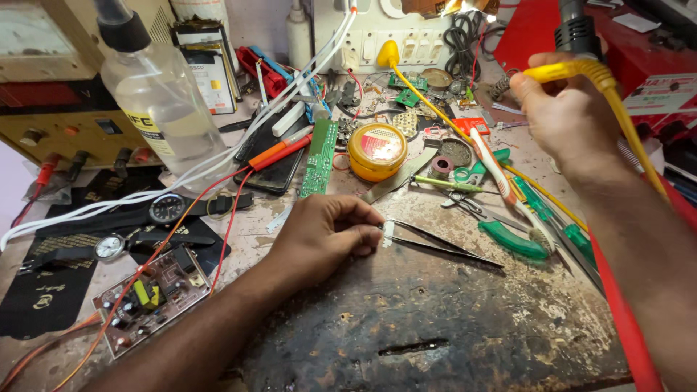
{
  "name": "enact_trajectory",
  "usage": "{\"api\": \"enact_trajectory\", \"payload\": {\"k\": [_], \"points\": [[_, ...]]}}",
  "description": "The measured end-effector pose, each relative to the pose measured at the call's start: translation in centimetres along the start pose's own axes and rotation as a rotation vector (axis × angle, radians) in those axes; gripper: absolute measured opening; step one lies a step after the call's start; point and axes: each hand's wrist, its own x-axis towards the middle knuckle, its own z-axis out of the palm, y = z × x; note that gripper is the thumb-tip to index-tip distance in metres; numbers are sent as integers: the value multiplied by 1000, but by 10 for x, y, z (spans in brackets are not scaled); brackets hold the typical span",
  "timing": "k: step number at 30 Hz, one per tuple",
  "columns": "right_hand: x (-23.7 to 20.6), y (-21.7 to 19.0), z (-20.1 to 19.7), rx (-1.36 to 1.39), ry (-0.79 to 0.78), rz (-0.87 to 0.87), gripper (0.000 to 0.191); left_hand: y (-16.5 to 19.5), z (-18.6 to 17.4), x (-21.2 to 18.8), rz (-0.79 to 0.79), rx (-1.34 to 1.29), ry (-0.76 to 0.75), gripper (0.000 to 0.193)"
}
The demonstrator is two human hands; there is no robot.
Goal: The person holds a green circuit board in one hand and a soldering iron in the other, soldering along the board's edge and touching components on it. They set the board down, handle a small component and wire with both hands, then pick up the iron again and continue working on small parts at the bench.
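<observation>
The black tool (573,29) above the right hand (563,116) is cut off by the top edge. The small white part (388,234) beside the tweezers (443,243) is too small to identify.

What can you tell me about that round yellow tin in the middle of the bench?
The round yellow tin is a shallow, glossy pot, plastic or lacquered metal by its look, lying flat with its lid on. The lid bears a red and pale label. It sits behind the left hand, between a green circuit board strip and a flat metal blade.

Clear bottle (156,91) with yellow-black label far left; round yellow tin (377,151) mid-bench
</observation>
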Motion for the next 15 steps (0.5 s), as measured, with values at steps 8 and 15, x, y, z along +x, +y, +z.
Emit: {"api": "enact_trajectory", "payload": {"k": [8, 15], "points": [[-26, -25, -57, 162, 115, -204, 18, 0, 0, -5, -10, 34, -19, 13], [-60, -52, -49, -56, 75, -243, 20, 7, -1, -13, -17, 153, 12, 14]]}}
